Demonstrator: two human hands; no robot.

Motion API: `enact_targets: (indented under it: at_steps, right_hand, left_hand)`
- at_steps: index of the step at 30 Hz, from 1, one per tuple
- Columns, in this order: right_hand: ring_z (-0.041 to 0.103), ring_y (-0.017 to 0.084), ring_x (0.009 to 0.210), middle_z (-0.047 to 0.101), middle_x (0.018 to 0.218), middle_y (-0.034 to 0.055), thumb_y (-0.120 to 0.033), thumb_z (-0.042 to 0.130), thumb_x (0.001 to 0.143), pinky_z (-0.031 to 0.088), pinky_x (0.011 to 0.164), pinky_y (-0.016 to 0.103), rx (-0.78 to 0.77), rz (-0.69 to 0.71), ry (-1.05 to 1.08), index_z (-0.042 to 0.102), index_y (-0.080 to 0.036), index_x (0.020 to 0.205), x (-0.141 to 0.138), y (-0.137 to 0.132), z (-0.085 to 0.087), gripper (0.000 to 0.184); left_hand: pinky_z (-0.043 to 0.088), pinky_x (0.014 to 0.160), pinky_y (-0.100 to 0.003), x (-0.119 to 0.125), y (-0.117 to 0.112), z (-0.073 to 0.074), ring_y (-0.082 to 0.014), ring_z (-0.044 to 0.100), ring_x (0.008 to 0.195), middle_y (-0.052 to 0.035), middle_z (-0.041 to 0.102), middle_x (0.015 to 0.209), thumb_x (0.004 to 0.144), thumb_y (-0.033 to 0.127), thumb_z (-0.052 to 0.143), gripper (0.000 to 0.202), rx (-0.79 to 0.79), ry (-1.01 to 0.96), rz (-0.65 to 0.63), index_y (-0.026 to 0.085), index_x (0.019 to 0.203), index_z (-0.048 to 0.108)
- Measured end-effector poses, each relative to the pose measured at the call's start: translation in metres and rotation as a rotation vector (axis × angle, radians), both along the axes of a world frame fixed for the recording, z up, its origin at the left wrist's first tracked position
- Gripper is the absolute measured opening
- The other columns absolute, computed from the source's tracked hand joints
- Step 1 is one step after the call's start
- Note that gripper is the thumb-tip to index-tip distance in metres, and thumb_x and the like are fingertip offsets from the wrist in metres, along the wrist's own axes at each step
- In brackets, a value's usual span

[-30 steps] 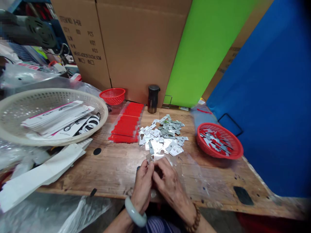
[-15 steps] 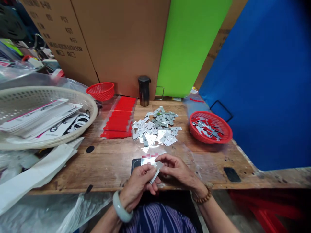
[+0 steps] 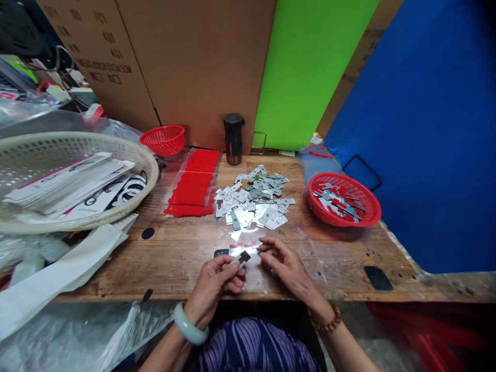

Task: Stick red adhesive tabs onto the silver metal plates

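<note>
My left hand [image 3: 217, 279] pinches a small flat metal plate [image 3: 245, 256] between thumb and fingers, its free end looking dark. A bit of red shows under those fingers; what it belongs to I cannot make out. To the right, my right hand [image 3: 284, 267] is open, fingers loosely bent and apart, nothing visible in it. Its fingertips are close to small red pieces [image 3: 253, 244] on a shiny patch of the table. Beyond both hands lies a loose pile of metal plates [image 3: 248, 204], some bright, some greyish. A dark flat object [image 3: 221, 252] lies partly behind my left hand.
Red strips in clear film [image 3: 192, 188] lie left of the pile. A red basket [image 3: 375, 209] with red and silver pieces stands right; a smaller red basket [image 3: 163, 142] and dark bottle [image 3: 233, 142] stand behind. A large cream basket [image 3: 151, 206] holds printed cards at left.
My right hand has come away from the plate, and its fingers have spread. My left hand keeps the plate, moved slightly left, and the plate's visible end now looks dark.
</note>
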State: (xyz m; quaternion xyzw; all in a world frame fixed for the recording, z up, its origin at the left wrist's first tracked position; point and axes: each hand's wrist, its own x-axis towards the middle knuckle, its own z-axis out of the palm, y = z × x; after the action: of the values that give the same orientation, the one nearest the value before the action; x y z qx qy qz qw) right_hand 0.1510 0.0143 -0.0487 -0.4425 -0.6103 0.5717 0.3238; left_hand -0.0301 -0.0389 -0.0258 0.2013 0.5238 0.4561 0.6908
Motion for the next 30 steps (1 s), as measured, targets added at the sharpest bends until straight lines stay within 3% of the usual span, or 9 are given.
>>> enact_targets:
  at_steps: [2,4,7,19,24,30]
  right_hand:
    - [0.055,0.017,0.084,0.06,0.093,0.0049,-0.025,0.052,0.085,0.043,0.076,0.03,0.204,-0.094,-0.186,0.059,-0.019,0.1,-0.003,0.007,-0.001,0.018]
    - [0.055,0.018,0.086,0.06,0.09,0.0055,-0.02,0.049,0.086,0.042,0.079,0.031,0.359,-0.102,-0.324,0.061,-0.018,0.092,-0.008,0.011,-0.001,0.013]
    - [0.053,0.018,0.083,0.058,0.087,0.0058,-0.015,0.048,0.085,0.041,0.076,0.03,0.461,-0.077,-0.449,0.058,-0.018,0.087,-0.017,0.015,0.0,0.011]
    - [0.05,0.017,0.073,0.055,0.077,0.0033,-0.008,0.046,0.079,0.037,0.068,0.028,0.444,-0.04,-0.592,0.051,-0.018,0.075,-0.029,0.027,-0.004,0.011]
    - [0.049,0.019,0.083,0.053,0.087,0.0063,-0.005,0.041,0.082,0.039,0.074,0.03,0.53,-0.098,-0.508,0.052,-0.018,0.084,-0.031,0.011,0.002,0.017]
    - [0.05,0.019,0.079,0.053,0.082,0.0044,-0.008,0.044,0.083,0.039,0.072,0.031,0.506,-0.191,-0.455,0.054,-0.019,0.077,-0.034,0.009,-0.011,0.016]
  left_hand:
    - [0.052,0.053,-0.016,-0.004,0.009,-0.004,-0.0076,0.062,0.053,-0.0071,0.069,0.074,0.066,0.03,0.074,0.027,0.016,0.043,0.057,0.01,0.077,0.059]
    - [0.053,0.057,-0.018,-0.005,0.019,-0.007,-0.0097,0.065,0.056,-0.0077,0.07,0.074,0.066,0.03,0.074,0.028,0.051,0.083,0.09,0.01,0.079,0.059]
    - [0.054,0.056,-0.019,-0.004,0.033,-0.01,-0.0106,0.065,0.055,-0.0063,0.07,0.071,0.068,0.028,0.072,0.027,0.116,0.142,0.117,0.01,0.082,0.059]
    - [0.055,0.061,-0.021,0.002,0.056,-0.026,-0.0154,0.069,0.064,-0.0064,0.07,0.069,0.068,0.018,0.071,0.021,0.162,0.177,0.149,0.009,0.083,0.06]
    - [0.055,0.061,-0.021,0.001,0.056,-0.028,-0.0151,0.069,0.065,-0.007,0.07,0.075,0.068,0.017,0.071,0.02,0.154,0.168,0.147,0.009,0.084,0.06]
    - [0.056,0.061,-0.021,0.001,0.056,-0.029,-0.016,0.07,0.067,-0.0066,0.07,0.071,0.067,0.02,0.073,0.023,0.143,0.173,0.132,0.01,0.083,0.06]
